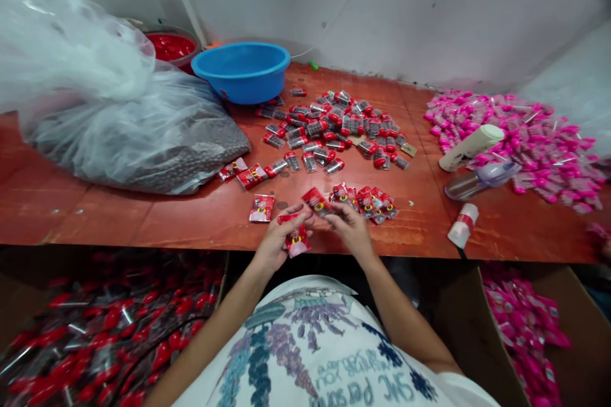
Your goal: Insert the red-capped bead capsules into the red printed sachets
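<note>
Near the front edge of the table, my left hand (pixel 273 242) grips a small red printed packet (pixel 296 240) with a pale lower end. My right hand (pixel 352 228) pinches another red packet (pixel 315 200), tilted just above the first one. Left of my hands a single red packet (pixel 261 208) lies flat. To the right several red packets (pixel 377 203) overlap in a loose group. Two more, including one red packet (pixel 252 176), lie beside the plastic bag. Behind my hands spreads a pile of small clear containers with red ends and dark contents (pixel 329 123).
A large clear bag of dark pellets (pixel 143 133) fills the left, beside a blue basin (pixel 241 72). Pink-ended containers (pixel 534 139) heap at the right, near a pale cylinder (pixel 472 147), a clear bottle (pixel 480 181) and a white roll (pixel 463 225). Boxes stand below the table edge.
</note>
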Available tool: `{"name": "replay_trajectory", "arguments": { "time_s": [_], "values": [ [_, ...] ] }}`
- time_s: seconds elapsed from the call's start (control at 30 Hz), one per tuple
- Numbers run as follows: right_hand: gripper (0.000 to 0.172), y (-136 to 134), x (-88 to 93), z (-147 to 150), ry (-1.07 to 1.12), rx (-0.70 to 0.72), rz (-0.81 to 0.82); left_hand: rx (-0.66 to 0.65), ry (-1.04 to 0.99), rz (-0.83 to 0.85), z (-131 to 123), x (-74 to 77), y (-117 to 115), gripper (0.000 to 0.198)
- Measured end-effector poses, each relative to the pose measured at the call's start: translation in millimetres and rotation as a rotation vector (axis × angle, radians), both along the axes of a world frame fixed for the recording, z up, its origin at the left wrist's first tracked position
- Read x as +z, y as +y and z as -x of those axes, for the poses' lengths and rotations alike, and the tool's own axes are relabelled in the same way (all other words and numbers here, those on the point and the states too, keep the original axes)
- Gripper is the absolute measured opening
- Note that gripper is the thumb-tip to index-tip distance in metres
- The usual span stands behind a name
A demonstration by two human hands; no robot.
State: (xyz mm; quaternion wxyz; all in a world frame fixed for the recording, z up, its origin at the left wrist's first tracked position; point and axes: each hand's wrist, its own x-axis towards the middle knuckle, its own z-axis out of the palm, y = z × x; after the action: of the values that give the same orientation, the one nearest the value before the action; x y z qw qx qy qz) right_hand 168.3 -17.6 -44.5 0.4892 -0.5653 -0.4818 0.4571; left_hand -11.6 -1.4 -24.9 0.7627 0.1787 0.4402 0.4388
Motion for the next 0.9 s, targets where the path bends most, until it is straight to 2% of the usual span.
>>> {"name": "replay_trajectory", "arguments": {
  "time_s": [0.1,0.17,0.23,0.27,0.33,0.43,0.47,0.57,0.67,0.83,0.9],
  "values": [
    [0.04,0,-2.1,-45,-0.205,-0.273,-0.043,0.005,-0.136,0.08,3,-1.1,3,0.044],
    [0.041,0,-1.5,-69,-0.455,-0.4,-0.059,0.029,-0.155,0.08,5,-1.6,4,0.044],
    [0.043,0,1.6,-75,-0.638,-0.471,-0.065,0.059,-0.141,0.065,5,-2.1,3,0.043],
    [0.042,-1,3.9,-70,-0.658,-0.473,-0.079,0.069,-0.132,0.06,4,-2.5,3,0.043],
    [0.038,-4,8.9,-47,-0.56,-0.365,-0.121,0.082,-0.115,0.046,0,-3.7,3,0.043],
    [0.029,-5,12.7,5,-0.331,0.016,-0.129,0.129,-0.079,0.01,-4,-7.0,3,0.041],
    [0.027,-3,12.6,20,-0.291,0.098,-0.125,0.162,-0.063,-0.003,-4,-8.2,4,0.04],
    [0.025,6,10.8,49,-0.295,0.16,-0.138,0.252,-0.027,-0.049,0,-9.8,6,0.041],
    [0.03,19,10.8,55,-0.408,0.237,-0.178,0.314,0.004,-0.077,8,-9.1,8,0.042],
    [0.037,51,13.9,53,-0.541,0.511,-0.195,0.389,0.016,-0.036,21,-9.4,13,0.037],
    [0.035,75,14.5,50,-0.649,0.498,-0.179,0.391,0.0,0.006,25,-9.0,15,0.031]
  ]
}}
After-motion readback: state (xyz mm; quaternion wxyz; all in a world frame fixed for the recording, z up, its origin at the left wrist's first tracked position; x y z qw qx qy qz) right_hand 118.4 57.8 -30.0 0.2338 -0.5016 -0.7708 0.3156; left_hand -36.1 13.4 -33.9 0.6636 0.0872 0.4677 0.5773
